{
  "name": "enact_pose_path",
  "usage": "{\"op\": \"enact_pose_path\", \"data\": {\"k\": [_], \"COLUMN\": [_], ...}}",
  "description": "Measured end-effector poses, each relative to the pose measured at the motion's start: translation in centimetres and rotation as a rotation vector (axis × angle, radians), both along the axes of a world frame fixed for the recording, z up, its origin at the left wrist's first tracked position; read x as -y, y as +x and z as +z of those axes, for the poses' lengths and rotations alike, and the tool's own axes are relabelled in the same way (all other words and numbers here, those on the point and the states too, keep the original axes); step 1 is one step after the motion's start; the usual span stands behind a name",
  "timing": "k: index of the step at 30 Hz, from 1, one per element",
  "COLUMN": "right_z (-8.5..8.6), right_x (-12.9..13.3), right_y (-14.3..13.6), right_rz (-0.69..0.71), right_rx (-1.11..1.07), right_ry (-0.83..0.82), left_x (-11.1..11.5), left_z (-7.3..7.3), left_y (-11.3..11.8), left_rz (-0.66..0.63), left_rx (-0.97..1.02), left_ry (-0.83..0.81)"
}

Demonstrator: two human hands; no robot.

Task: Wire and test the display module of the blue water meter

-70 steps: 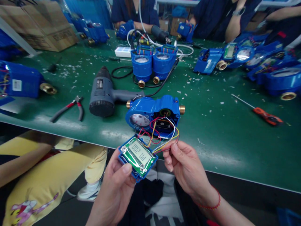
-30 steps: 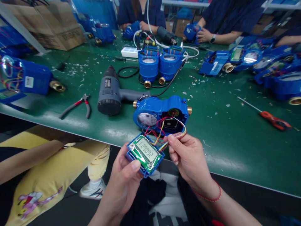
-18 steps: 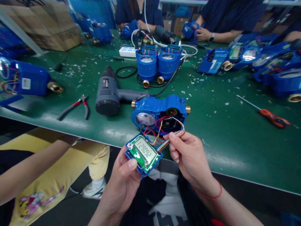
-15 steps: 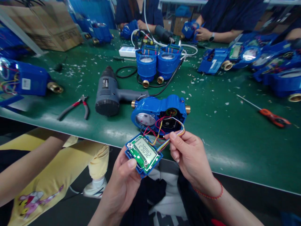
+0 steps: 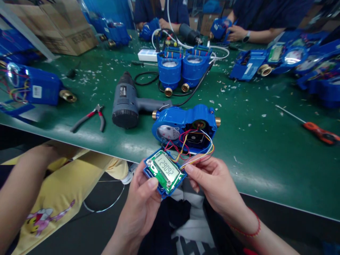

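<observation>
In my left hand [image 5: 146, 198] is a green circuit board with a lit display [image 5: 167, 166], set in a blue frame and tilted toward me. My thumb presses its lower left corner. My right hand [image 5: 212, 177] pinches a bundle of coloured wires [image 5: 198, 158] close to the board's right edge. These wires loop up into the open compartment of a blue water meter [image 5: 183, 118], which lies at the table's front edge with a brass fitting at each end. Red and yellow wires also run between the board and the meter.
A grey heat gun [image 5: 126, 102] and pliers [image 5: 90, 117] lie left of the meter. A screwdriver with an orange handle [image 5: 320, 132] lies at the right. Two blue meters [image 5: 170, 74] stand behind, beside a white power strip [image 5: 147, 55]. Co-workers sit opposite and at my left.
My right hand has slid along the wires toward the board and slightly down. The left hand still holds the board. The whole view has shifted a little.
</observation>
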State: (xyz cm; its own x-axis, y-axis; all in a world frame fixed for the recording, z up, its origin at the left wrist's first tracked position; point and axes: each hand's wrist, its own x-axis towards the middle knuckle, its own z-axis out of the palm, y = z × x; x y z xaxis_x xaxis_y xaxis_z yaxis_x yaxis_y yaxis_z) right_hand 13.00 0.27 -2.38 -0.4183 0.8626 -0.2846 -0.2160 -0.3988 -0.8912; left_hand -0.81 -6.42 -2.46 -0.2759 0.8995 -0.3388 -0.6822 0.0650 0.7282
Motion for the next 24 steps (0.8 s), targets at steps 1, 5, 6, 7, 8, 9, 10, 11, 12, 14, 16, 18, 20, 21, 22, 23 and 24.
{"op": "enact_pose_path", "data": {"k": [1,5,6,7,8,9,10,11,12,14,16,18,20,21,22,23,24], "right_z": [0.02,0.08,0.07,0.07,0.06,0.05,0.04,0.04,0.04,0.07,0.14,0.25,0.37,0.42,0.46,0.49,0.51], "right_x": [0.01,-0.08,-0.10,-0.12,-0.14,-0.16,-0.17,-0.19,-0.20,-0.24,-0.29,-0.33,-0.34,-0.33,-0.31,-0.29,-0.26], "right_y": [0.06,0.26,0.27,0.25,0.22,0.17,0.12,0.07,0.03,-0.01,-0.02,0.00,0.02,0.03,0.04,0.05,0.07], "right_rz": [0.006,0.049,0.052,0.049,0.041,0.032,0.027,0.024,0.026,0.035,0.037,0.032,0.023,0.018,0.014,0.010,0.008], "right_rx": [-0.004,-0.027,-0.030,-0.033,-0.035,-0.036,-0.035,-0.031,-0.023,-0.010,-0.004,0.001,0.015,0.022,0.027,0.029,0.030], "right_ry": [0.005,0.018,0.021,0.022,0.023,0.023,0.022,0.020,0.018,0.017,0.018,0.026,0.034,0.035,0.031,0.024,0.017], "left_x": [-0.02,0.02,0.07,0.14,0.21,0.27,0.32,0.34,0.33,0.24,0.14,0.06,0.04,0.05,0.07,0.08,0.10], "left_z": [-0.05,-0.11,-0.13,-0.15,-0.18,-0.21,-0.24,-0.27,-0.28,-0.25,-0.13,0.07,0.27,0.36,0.43,0.48,0.52], "left_y": [0.00,0.01,0.01,0.00,-0.01,-0.02,-0.04,-0.05,-0.06,-0.04,0.03,0.12,0.19,0.22,0.24,0.27,0.29], "left_rz": [0.000,0.001,0.003,0.003,0.003,0.005,0.007,0.009,0.010,0.011,0.007,0.010,0.018,0.022,0.026,0.029,0.033], "left_rx": [0.003,0.017,0.016,0.014,0.012,0.011,0.009,0.005,0.000,-0.012,-0.027,-0.052,-0.080,-0.088,-0.093,-0.096,-0.099], "left_ry": [0.001,0.003,0.005,0.005,0.005,0.004,0.000,-0.004,-0.007,-0.007,0.002,0.015,0.029,0.033,0.034,0.032,0.028]}}
